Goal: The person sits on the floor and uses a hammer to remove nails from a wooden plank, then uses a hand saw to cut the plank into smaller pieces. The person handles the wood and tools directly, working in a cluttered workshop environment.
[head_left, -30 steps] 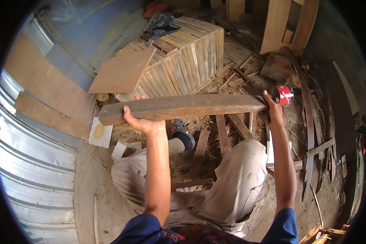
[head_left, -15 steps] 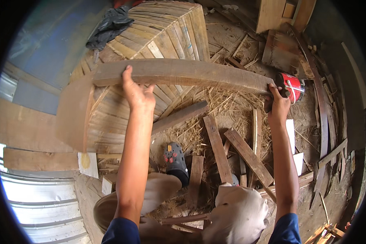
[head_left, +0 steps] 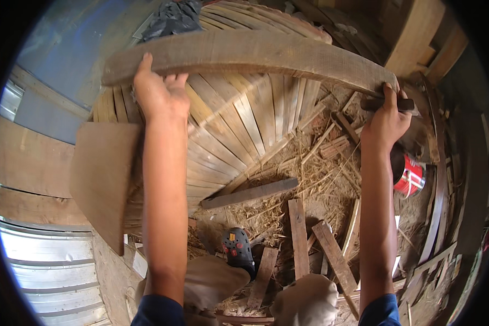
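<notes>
Beam [head_left: 244, 51] is up in the air, crossing before the slatted stack [head_left: 250, 119], held at both ends. The left hand [head_left: 162, 98] has its grip clasped around the lower edge, thumb against the face; the right hand [head_left: 384, 124] has its grip clasped on the other end along with a short dark bar [head_left: 372, 104]. Black plastic [head_left: 175, 17] lies beyond; a board [head_left: 102, 168] leans left, a red can [head_left: 411, 176] sits beside the right forearm, and straw [head_left: 331, 168] litters the ground below.
</notes>
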Demonstrator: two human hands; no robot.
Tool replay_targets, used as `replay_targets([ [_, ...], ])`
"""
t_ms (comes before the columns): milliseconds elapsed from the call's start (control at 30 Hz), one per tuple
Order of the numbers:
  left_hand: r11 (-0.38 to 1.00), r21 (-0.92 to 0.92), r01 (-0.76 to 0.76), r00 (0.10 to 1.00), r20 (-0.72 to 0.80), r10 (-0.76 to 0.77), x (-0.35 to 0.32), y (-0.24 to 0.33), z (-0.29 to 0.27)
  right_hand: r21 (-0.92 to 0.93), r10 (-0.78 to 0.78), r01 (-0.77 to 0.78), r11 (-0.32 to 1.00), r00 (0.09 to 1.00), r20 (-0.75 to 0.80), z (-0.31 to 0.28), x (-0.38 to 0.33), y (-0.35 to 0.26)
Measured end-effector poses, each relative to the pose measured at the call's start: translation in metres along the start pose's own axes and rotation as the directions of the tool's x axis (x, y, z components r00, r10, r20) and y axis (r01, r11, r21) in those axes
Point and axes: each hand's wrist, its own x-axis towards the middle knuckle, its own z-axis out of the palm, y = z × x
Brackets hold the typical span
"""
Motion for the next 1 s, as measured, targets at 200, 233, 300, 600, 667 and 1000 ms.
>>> replay_targets([
  [200, 0.962, 0.003, 0.273, 0.909, -0.326, -0.257, 0.033, 0.004, -0.017, -0.164, -0.045, 0.071, 0.984, 0.987, 0.155, 0.105, 0.086, 0.015],
  [233, 0.884, 0.199, 0.424, 0.886, -0.292, -0.36, 0.037, 0.016, -0.019, -0.234, -0.035, 0.08, 0.969, 0.981, 0.189, 0.114, 0.1, 0.022],
  [300, 0.555, 0.549, 0.625, 0.768, -0.302, -0.565, 0.043, 0.052, -0.023, -0.408, 0.055, 0.076, 0.91, 0.952, 0.3, 0.119, 0.12, 0.034],
  [600, 0.028, 0.729, -0.684, 0.692, 0.661, -0.291, 0.037, 0.024, 0.049, -0.913, 0.324, 0.151, 0.379, 0.902, 0.284, 0.071, 0.104, -0.006],
  [667, -0.099, 0.607, -0.789, 0.598, 0.721, -0.349, 0.044, -0.01, 0.061, -0.945, 0.377, 0.111, 0.309, 0.898, 0.228, 0.08, 0.103, -0.032],
  [1000, -0.278, 0.721, -0.635, 0.744, 0.475, -0.47, 0.05, -0.054, 0.084, -0.873, 0.576, -0.167, 0.459, 0.804, 0.149, 0.085, -0.012, -0.202],
])
